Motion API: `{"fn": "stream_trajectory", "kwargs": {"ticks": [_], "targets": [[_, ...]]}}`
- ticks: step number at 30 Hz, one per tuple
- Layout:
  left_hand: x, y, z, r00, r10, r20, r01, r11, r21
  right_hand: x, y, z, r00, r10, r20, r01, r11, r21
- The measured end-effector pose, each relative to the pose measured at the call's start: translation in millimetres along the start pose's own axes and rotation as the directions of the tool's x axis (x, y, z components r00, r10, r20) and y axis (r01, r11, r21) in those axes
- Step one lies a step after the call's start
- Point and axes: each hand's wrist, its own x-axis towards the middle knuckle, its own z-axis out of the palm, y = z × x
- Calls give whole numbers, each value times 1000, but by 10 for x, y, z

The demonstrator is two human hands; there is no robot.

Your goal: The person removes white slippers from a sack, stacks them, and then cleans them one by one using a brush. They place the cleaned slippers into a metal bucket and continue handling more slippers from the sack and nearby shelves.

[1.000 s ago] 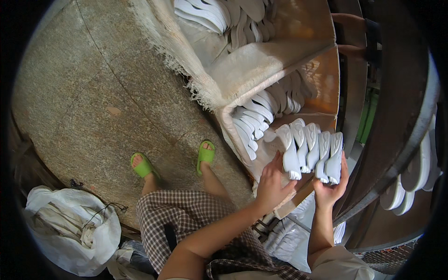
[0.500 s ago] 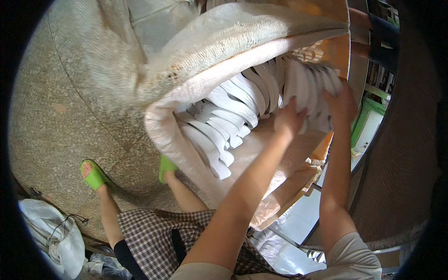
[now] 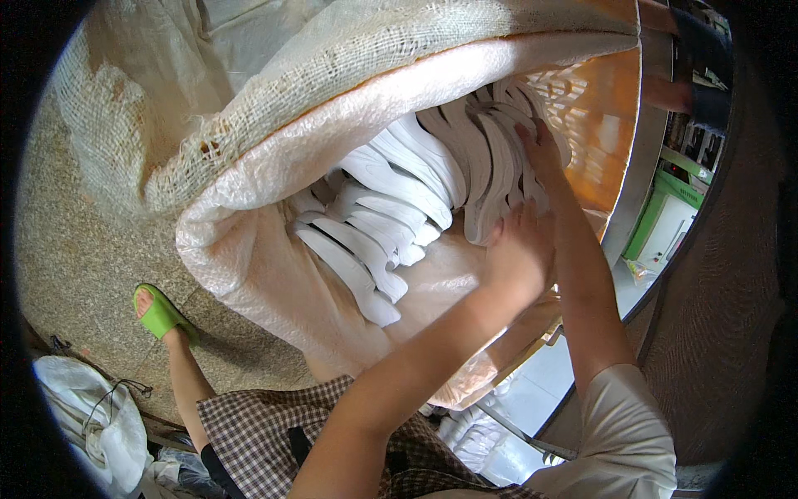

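Observation:
White, curved flat pieces that look like shoe insoles [image 3: 384,179] stand on edge in packed rows inside a large woven sack [image 3: 220,212]. At the right end of the upper row, both my hands hold a bunch of insoles [image 3: 514,137] between them. My left hand [image 3: 519,249] presses its fingers on their near ends. My right hand [image 3: 544,158] curls its fingers over their right side. The fingertips are partly hidden among the pieces. Other insoles [image 3: 353,258] lean in a looser row nearer to me.
An orange perforated crate wall [image 3: 611,133] backs the sack on the right. Beyond it are a green and white machine [image 3: 665,216] and another person's arm [image 3: 665,96]. A white bag [image 3: 87,416] lies at lower left. My foot in a green slipper [image 3: 162,316] stands on the speckled floor [image 3: 91,233].
The bunch of insoles, blurred before, now sits against the upper row, further left. My right hand has moved left and my left hand slightly lower. The sack's mouth appears larger and shifted left.

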Motion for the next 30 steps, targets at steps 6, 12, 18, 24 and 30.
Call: {"fn": "stream_trajectory", "kwargs": {"ticks": [6,12,18,24,30], "targets": [[-530,312,-580,997,-50,-51,36,967,-251,-84,-57,78,990,135,39,-136,990,27],[-961,552,-1085,987,-132,91,154,938,-309,106,-16,71,990,117,-83,-132,971,-197],[-1500,617,-1983,971,-234,-48,217,949,-231,-306,-823,-373,838,27,-545,135,958,254],[-1582,841,-2992,965,-255,-54,242,955,-173,-1124,-2803,-1036,774,-231,-589,505,787,355],[-1067,852,-3661,981,-125,-146,104,984,-144,-397,-3924,-1094,881,-281,-381,461,696,551]]}}
